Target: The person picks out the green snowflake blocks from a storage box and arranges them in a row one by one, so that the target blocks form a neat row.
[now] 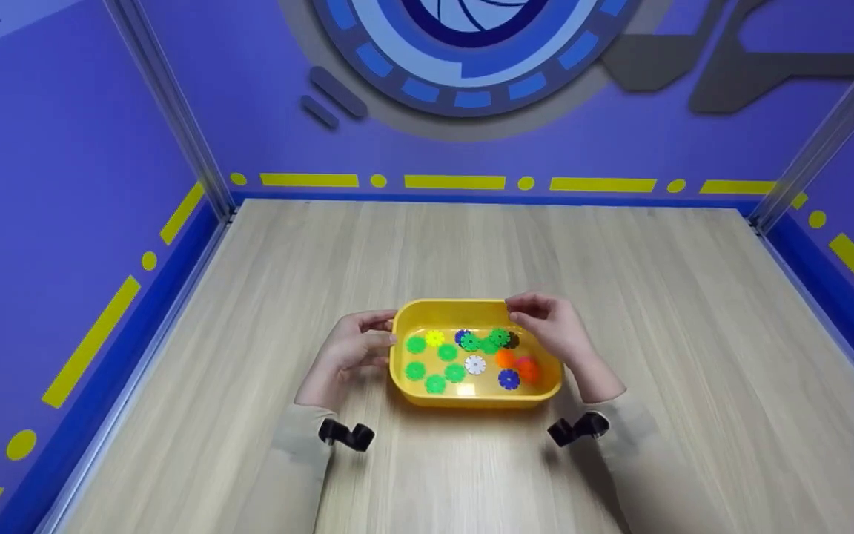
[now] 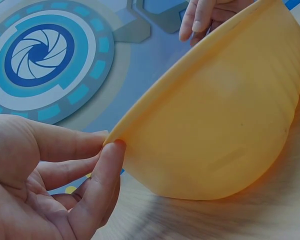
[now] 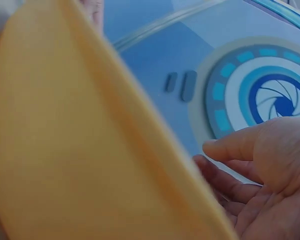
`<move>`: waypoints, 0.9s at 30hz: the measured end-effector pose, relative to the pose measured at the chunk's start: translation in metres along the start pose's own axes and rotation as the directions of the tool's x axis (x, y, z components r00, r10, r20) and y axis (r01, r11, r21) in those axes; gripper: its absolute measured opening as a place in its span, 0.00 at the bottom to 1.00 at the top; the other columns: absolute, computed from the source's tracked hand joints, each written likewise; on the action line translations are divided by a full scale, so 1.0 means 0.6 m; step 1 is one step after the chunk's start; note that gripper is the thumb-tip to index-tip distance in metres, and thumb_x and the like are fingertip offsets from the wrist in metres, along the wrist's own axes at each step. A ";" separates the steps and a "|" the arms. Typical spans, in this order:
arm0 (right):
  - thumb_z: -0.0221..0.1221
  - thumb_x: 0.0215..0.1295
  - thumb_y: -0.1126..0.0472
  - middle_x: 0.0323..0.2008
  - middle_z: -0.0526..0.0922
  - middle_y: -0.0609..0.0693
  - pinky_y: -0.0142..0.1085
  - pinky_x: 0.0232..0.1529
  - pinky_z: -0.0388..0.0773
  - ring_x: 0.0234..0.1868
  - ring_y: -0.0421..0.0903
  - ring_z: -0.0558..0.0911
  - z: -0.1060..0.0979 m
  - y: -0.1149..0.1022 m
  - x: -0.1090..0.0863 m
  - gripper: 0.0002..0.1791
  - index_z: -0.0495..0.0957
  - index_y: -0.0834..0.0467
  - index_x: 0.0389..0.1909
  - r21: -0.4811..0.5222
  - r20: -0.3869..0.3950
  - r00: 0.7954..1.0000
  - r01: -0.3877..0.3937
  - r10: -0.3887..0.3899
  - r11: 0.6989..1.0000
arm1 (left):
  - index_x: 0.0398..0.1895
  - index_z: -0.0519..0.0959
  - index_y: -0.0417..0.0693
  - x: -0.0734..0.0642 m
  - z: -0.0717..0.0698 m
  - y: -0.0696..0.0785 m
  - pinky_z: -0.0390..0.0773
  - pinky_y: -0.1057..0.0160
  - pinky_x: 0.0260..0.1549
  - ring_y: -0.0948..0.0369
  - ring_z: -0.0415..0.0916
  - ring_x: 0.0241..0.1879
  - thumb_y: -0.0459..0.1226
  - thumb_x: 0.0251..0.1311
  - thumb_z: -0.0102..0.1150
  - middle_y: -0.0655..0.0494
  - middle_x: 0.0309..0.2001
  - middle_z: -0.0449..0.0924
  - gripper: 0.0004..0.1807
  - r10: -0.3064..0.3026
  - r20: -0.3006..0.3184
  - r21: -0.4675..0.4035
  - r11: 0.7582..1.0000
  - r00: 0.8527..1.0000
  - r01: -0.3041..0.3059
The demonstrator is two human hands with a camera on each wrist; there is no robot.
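Observation:
A yellow plastic basin is in front of me, its near side facing the wrist cameras. Inside lie several notched snowflake discs, among them a white one, a yellow one and a green one, with orange, blue and dark ones toward the right. My left hand pinches the basin's left rim between thumb and fingers, plain in the left wrist view. My right hand hovers over the right rim, fingers loosely bent, thumb and fingertips apart with nothing between them. In the right wrist view the rim partly hides its fingers.
A wood-grain table carries the basin. Blue panels with yellow dashes, including the back wall, enclose it on the far side, left and right. Metal posts stand at the back corners. A black wrist mount sits on each sleeve.

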State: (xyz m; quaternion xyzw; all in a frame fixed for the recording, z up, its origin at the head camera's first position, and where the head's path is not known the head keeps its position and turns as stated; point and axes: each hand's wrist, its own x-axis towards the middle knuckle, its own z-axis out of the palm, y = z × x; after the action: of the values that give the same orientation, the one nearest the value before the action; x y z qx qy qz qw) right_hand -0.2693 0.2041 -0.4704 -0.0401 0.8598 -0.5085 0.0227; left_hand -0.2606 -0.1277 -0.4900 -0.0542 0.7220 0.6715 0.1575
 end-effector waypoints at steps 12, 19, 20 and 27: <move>0.61 0.69 0.70 0.54 0.85 0.59 0.51 0.62 0.83 0.56 0.56 0.84 0.046 -0.005 -0.008 0.16 0.83 0.63 0.56 -0.248 0.087 0.995 0.071 -0.051 0.966 | 0.66 0.78 0.41 -0.002 0.003 -0.001 0.88 0.66 0.27 0.62 0.80 0.33 0.24 0.59 0.64 0.49 0.49 0.78 0.29 0.020 0.007 -0.031 0.999 1.000 -0.020; 0.62 0.67 0.72 0.56 0.84 0.60 0.52 0.65 0.80 0.59 0.56 0.83 0.059 -0.003 -0.011 0.20 0.81 0.65 0.59 -0.451 0.159 0.987 0.108 -0.039 0.886 | 0.66 0.78 0.43 0.003 0.001 -0.001 0.90 0.62 0.32 0.61 0.81 0.36 0.24 0.60 0.65 0.48 0.52 0.78 0.29 0.005 -0.002 -0.009 1.000 1.000 -0.006; 0.62 0.66 0.72 0.56 0.83 0.60 0.52 0.65 0.80 0.59 0.56 0.83 0.060 -0.003 -0.011 0.20 0.81 0.65 0.59 -0.465 0.163 0.986 0.109 -0.037 0.879 | 0.66 0.78 0.43 0.003 0.001 -0.001 0.90 0.61 0.32 0.61 0.81 0.36 0.24 0.60 0.65 0.48 0.52 0.78 0.29 0.002 -0.004 -0.006 1.000 1.000 -0.002; 0.61 0.63 0.76 0.52 0.85 0.59 0.49 0.60 0.84 0.51 0.52 0.84 0.065 -0.002 -0.011 0.20 0.83 0.64 0.56 -0.498 0.169 0.985 0.108 -0.025 0.860 | 0.66 0.78 0.43 0.001 0.001 -0.001 0.90 0.60 0.33 0.60 0.81 0.36 0.25 0.59 0.66 0.47 0.53 0.78 0.29 0.005 -0.005 -0.001 1.000 1.000 -0.005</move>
State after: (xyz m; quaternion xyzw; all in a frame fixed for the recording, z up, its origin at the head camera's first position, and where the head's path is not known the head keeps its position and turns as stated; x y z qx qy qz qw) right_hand -0.2592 0.1700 -0.4881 -0.1144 0.9566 -0.2610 0.0613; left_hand -0.2608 -0.1273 -0.4906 -0.0542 0.7220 0.6723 0.1541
